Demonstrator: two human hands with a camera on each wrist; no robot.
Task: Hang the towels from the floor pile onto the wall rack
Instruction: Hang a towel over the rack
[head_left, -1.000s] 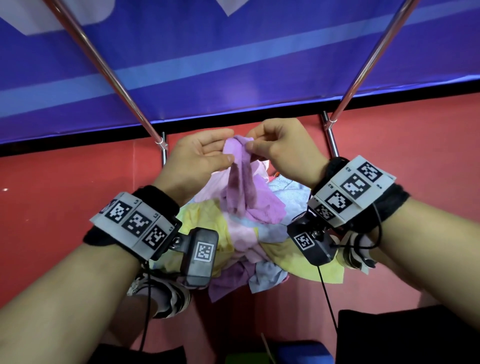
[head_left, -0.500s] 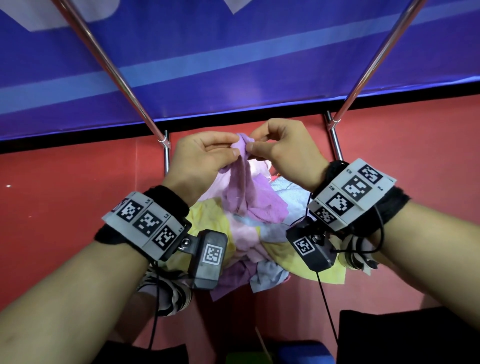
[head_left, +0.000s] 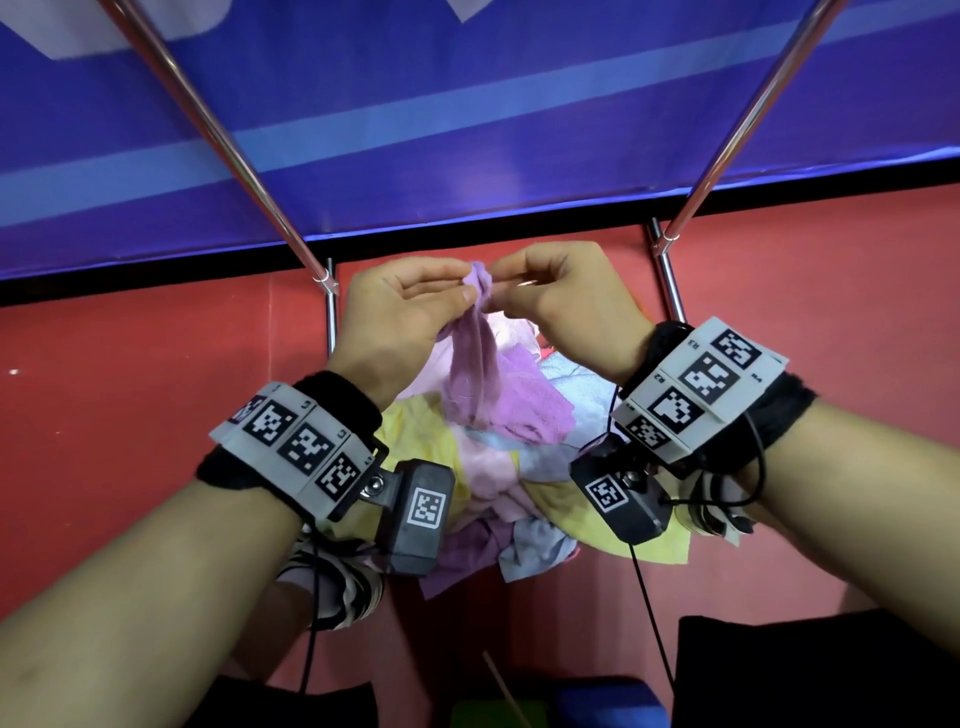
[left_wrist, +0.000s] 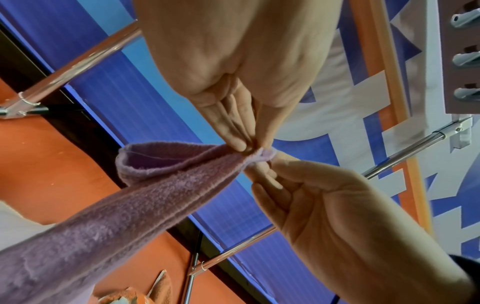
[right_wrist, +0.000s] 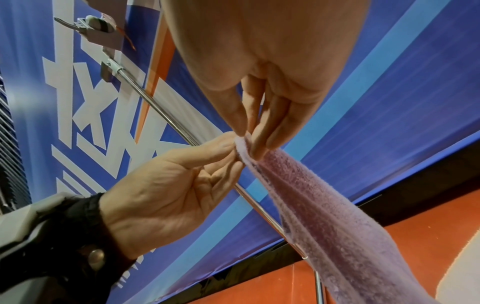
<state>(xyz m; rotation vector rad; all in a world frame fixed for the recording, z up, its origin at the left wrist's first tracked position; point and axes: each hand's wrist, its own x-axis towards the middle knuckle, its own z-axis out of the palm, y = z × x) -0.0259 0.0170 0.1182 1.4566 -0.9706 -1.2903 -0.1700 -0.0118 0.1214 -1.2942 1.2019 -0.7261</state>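
Observation:
A purple towel (head_left: 475, 374) hangs bunched from its top corner above the floor pile of towels (head_left: 524, 483), which shows pink, yellow, pale blue and purple. My left hand (head_left: 452, 283) and right hand (head_left: 506, 286) both pinch that corner, fingertips almost meeting. The left wrist view shows my left hand (left_wrist: 244, 144) and right hand (left_wrist: 265, 166) pinching the purple towel (left_wrist: 124, 209), whose folded edge opens to the left. In the right wrist view, my right hand (right_wrist: 249, 135) and left hand (right_wrist: 231, 152) hold the purple towel (right_wrist: 324, 216). A brown wall rack with metal pegs (left_wrist: 465, 59) is mounted high on the wall.
Two chrome rods (head_left: 223, 140) (head_left: 748, 119) slant from the blue banner wall down to uprights beside the pile. Red floor (head_left: 130, 415) lies on both sides. My striped shoes (head_left: 332, 587) stand close to the pile. Blue and green objects (head_left: 608, 704) sit at the bottom edge.
My left hand's fingers have closed onto the towel's top corner beside the right hand's pinch. The towel now hangs narrower and straighter from that single point.

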